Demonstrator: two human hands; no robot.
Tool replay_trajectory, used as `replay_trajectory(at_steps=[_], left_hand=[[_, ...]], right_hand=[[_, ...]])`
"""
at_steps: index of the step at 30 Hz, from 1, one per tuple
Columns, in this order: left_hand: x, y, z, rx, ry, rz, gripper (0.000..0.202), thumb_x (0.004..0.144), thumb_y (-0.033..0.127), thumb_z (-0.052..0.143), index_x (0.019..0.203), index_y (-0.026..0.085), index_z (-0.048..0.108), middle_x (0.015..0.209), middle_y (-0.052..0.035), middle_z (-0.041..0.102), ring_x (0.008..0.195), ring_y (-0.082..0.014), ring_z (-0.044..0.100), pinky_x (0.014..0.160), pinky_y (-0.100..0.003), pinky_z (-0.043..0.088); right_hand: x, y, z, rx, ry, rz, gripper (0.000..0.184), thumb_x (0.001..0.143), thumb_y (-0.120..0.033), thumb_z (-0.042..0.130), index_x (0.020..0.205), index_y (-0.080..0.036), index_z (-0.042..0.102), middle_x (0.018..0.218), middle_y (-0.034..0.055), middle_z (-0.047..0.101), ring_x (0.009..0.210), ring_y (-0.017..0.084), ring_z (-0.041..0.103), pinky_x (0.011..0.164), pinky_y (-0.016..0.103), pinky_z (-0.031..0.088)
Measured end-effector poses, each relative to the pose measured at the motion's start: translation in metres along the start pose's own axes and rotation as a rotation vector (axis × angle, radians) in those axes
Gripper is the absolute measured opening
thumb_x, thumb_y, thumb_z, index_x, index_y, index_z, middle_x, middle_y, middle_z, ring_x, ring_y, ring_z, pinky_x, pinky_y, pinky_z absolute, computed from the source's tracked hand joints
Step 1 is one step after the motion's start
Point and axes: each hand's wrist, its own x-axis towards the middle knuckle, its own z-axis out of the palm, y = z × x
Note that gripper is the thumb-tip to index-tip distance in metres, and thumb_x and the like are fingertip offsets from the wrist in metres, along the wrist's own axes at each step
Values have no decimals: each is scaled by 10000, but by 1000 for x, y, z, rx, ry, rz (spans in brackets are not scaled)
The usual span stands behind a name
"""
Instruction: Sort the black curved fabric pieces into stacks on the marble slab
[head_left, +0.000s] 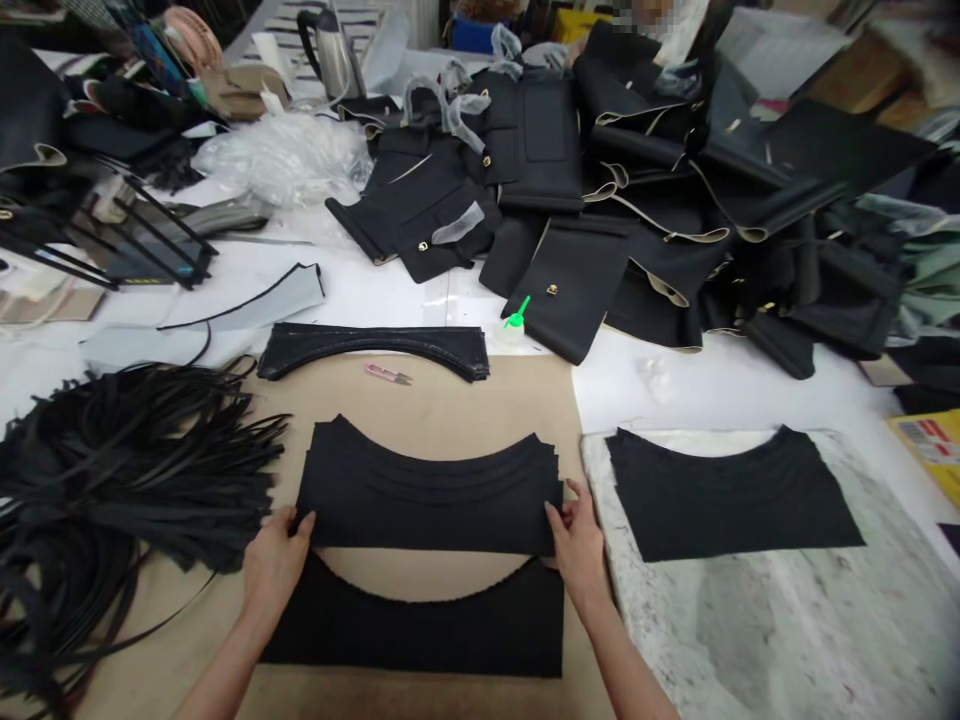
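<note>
Across the white-covered table (619, 390) in front of me, a big heap of black leather-like panels (540, 130) with small gold-coloured clasps fills the far side. Nearer me lies a flat tan work board (529, 395), and to its right a stained, pale grey slab (757, 630). A thick tangle of narrow black strips (187, 500) spreads over the board's left side. At the board's near edge rests a black panel with a scooped top edge (420, 640). Just above it, between my hands, lies a layered stack of black curved-top pieces (427, 500), its layers slightly staggered. A similar black stack (735, 510) sits on the slab. Beyond mine is a narrow, arched black bundle (375, 340).

My left hand (277, 560) has thumb and fingers nearly together, pinching the stack's lower left edge. My right hand (581, 545) sets its thumb on the right end, forefinger bent slightly apart from it; I cannot tell whether fingers grip underneath.

A small white bottle with a green nozzle (514, 328) stands past the arched bundle, and little pink-handled snips (388, 374) lie just below that bundle.
</note>
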Motion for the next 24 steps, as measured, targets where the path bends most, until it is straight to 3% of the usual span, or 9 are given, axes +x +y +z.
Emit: replay_trajectory(at_steps=[8,12,18,21,24], left_hand=[[-3,4,-5,-44,-9,8,306,895,413,423,955,169,599,926,-146,713,830,-304,676,702,-326,440],[-9,11,-11,-89,35,9,219,897,339,454,893,173,596,909,-139,705,861,-286,671,675,-294,419],[-7,10,-7,-116,105,2,103,867,263,531,865,185,598,866,-90,690,841,-231,674,665,-256,417],[-10,11,-8,-144,150,-10,88,863,248,537,895,174,573,839,-76,662,783,-219,665,664,-268,430],[-20,16,-13,-165,200,0,166,880,237,507,1022,157,539,917,-88,637,840,-219,652,708,-289,460]], right_hand=[[-1,-7,-2,-14,-22,26,549,852,-482,470,1305,-175,429,781,11,558,645,196,565,635,325,450],[-3,-8,-3,-40,-35,50,606,826,-544,475,1305,-175,439,773,13,562,635,201,573,612,325,449],[2,1,3,-91,-62,98,690,783,-651,507,1310,-208,454,807,25,591,665,219,606,604,325,449],[3,5,4,-117,-78,93,667,802,-648,493,1315,-224,446,839,28,590,691,220,616,611,322,449],[3,6,4,-127,-80,89,673,807,-651,497,1320,-220,439,845,29,586,688,215,613,605,317,452]])
